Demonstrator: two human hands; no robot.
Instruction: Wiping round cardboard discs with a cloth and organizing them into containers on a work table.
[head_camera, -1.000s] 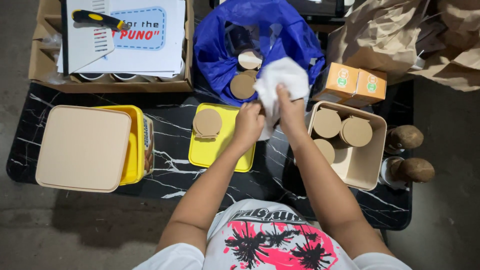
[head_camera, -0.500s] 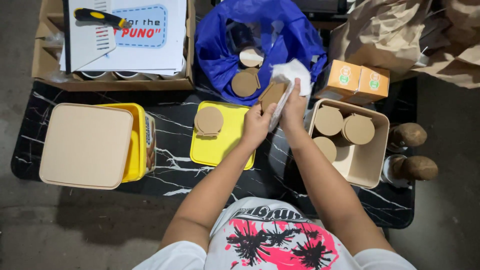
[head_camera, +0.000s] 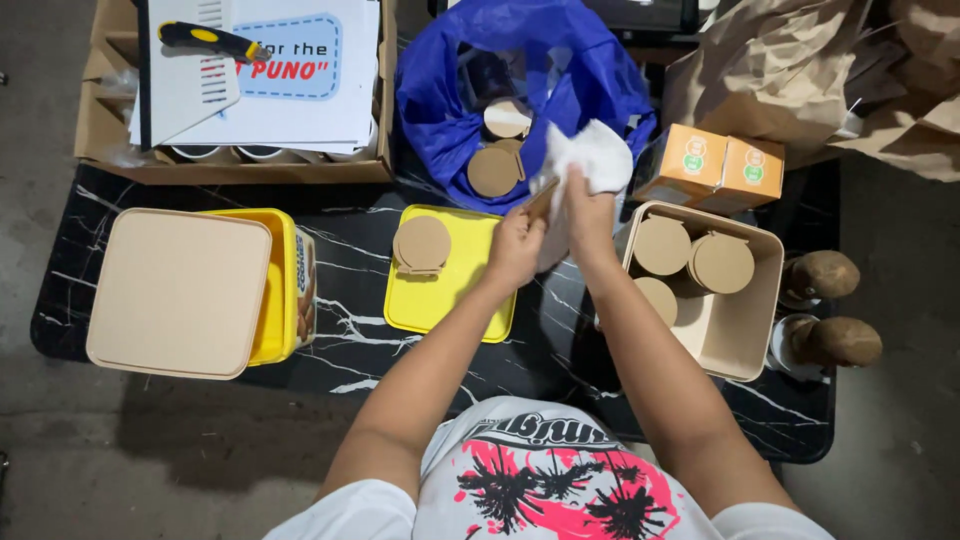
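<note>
— Black table (head_camera: 340, 290) with white lines, right? What are the hands doing?
— Left hand (head_camera: 516, 246) pinches a round brown lid (head_camera: 541, 197). Right hand (head_camera: 589, 213) squeezes a white cloth (head_camera: 590, 160) against it, just in front of the blue bag (head_camera: 450, 110).
— And nearby?
— One more lid (head_camera: 422, 243) sits on the yellow tray (head_camera: 445, 300).

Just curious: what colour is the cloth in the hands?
White cloth, seen in the head view.
</note>
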